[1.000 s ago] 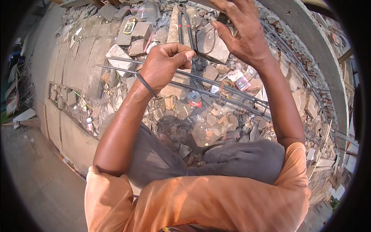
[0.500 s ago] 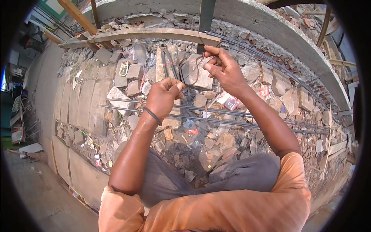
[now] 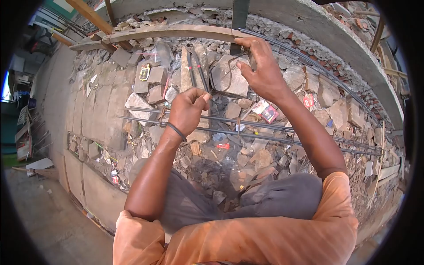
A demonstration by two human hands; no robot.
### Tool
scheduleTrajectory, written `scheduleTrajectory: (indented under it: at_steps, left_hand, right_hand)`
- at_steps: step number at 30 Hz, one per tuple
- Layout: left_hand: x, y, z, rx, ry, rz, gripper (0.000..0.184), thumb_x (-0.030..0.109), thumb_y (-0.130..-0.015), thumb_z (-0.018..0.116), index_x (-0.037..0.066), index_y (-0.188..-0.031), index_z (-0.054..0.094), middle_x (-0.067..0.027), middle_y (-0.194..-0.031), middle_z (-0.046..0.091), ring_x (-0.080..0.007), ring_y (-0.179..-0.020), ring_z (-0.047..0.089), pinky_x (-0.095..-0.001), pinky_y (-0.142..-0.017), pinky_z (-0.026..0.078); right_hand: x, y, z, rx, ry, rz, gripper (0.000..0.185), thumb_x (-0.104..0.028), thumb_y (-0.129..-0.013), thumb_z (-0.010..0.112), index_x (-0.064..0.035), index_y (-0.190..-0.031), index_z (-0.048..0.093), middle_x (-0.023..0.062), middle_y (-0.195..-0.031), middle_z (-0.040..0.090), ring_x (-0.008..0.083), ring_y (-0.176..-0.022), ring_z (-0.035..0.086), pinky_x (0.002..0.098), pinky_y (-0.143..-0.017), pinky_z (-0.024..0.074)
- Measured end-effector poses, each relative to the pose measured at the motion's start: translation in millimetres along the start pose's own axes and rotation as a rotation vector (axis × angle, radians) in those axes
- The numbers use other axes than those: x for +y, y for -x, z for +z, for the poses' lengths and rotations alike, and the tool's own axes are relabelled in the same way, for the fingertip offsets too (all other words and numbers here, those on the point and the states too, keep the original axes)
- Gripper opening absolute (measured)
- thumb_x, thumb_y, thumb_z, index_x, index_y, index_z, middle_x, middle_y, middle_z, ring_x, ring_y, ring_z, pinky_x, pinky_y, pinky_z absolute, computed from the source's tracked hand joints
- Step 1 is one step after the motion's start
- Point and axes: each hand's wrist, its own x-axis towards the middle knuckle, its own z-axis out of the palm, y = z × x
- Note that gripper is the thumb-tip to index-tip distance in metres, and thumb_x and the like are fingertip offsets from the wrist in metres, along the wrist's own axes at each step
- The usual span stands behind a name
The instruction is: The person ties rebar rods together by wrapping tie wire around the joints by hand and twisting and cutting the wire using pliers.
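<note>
A thin dark wire (image 3: 230, 75) bends in a loose loop between my two hands, over a concrete block. My left hand (image 3: 187, 110) is closed in a pinch, its fingertips at the lower end of the wire; the exact grip is hidden. Higher up, my right hand (image 3: 264, 70) holds the other end, thumb and forefinger apart and the wire running in between them toward the curled fingers. Beyond my left hand lie pincers (image 3: 197, 68) with dark handles and red bands, on a long concrete piece (image 3: 184, 66). Steel rods (image 3: 265, 126) run crosswise below my hands.
Broken bricks and rubble (image 3: 260, 159) cover the ground. A wooden beam (image 3: 172, 31) crosses at the far side, meeting an upright post (image 3: 240, 20). More rods (image 3: 309, 62) lie along the concrete wall (image 3: 318, 26). A yellow-black packet (image 3: 144, 72) sits on rubble at left.
My right hand has shifted slightly up and right, its fingers turning more downward, and the wire has moved with it. My left hand stays pinched in nearly the same place. The view has shifted slightly.
</note>
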Motion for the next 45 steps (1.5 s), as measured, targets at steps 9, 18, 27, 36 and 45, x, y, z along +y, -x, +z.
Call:
scheduleTrajectory:
  at_steps: [9, 18, 27, 36, 45]
  left_hand:
    - [5.8, -1.4, 8.1, -0.097, -0.075, -0.01, 0.021, 0.021, -0.093, 0.064, 0.0, -0.092, 0.067, -0.0027, -0.074, 0.066, -0.0081, -0.069, 0.057, -0.0259, -0.066, 0.045]
    - [-2.9, 2.4, 23.2, -0.067, -0.174, 0.201, 0.029, 0.021, -0.093, 0.062, -0.002, -0.111, 0.064, -0.0136, -0.111, 0.065, -0.0186, -0.105, 0.063, -0.032, -0.087, 0.05]
    - [-4.2, 13.4, 44.7, -0.254, -0.468, 0.46, 0.02, 0.006, -0.079, 0.072, 0.003, -0.098, 0.068, -0.0119, -0.095, 0.064, -0.0294, -0.093, 0.061, -0.0377, -0.084, 0.048]
    - [-15.5, 10.7, 63.9, -0.229, -0.65, 0.62, 0.022, 0.007, -0.072, 0.076, 0.008, -0.092, 0.07, -0.0075, -0.092, 0.062, -0.0286, -0.091, 0.058, -0.0391, -0.081, 0.047]
    - [-14.6, 12.3, 69.8, -0.222, -0.735, 0.802, 0.018, 0.008, -0.071, 0.075, 0.01, -0.088, 0.07, -0.004, -0.089, 0.062, -0.0256, -0.085, 0.058, -0.0374, -0.074, 0.046]
  right_hand:
    - [5.1, 19.0, -3.0, -0.498, -0.097, -0.204, 0.013, -0.013, -0.085, 0.065, -0.0065, -0.096, 0.069, 0.0102, -0.086, 0.067, 0.0309, -0.08, 0.065, 0.0394, -0.069, 0.0513]
    - [83.0, 22.9, -38.9, -0.827, 0.154, 0.094, 0.015, -0.008, -0.085, 0.065, -0.0022, -0.098, 0.068, 0.0095, -0.081, 0.069, 0.0246, -0.074, 0.064, 0.0349, -0.068, 0.0488]
    - [133.6, 93.9, 27.7, -1.292, -0.892, 0.715, 0.019, -0.02, -0.09, 0.067, -0.0034, -0.098, 0.067, -0.0011, -0.08, 0.063, 0.0044, -0.072, 0.056, 0.0212, -0.065, 0.044]
    - [118.8, 96.5, 47.7, -1.291, -1.168, 0.7, 0.022, -0.019, -0.089, 0.068, -0.0016, -0.102, 0.064, -0.0005, -0.086, 0.064, 0.0075, -0.08, 0.059, 0.022, -0.071, 0.046]
    - [105.7, 98.0, 41.4, -1.197, -1.083, 0.721, 0.022, -0.018, -0.09, 0.066, -0.0014, -0.104, 0.064, 0.0011, -0.085, 0.065, 0.0078, -0.077, 0.06, 0.0241, -0.068, 0.0494]
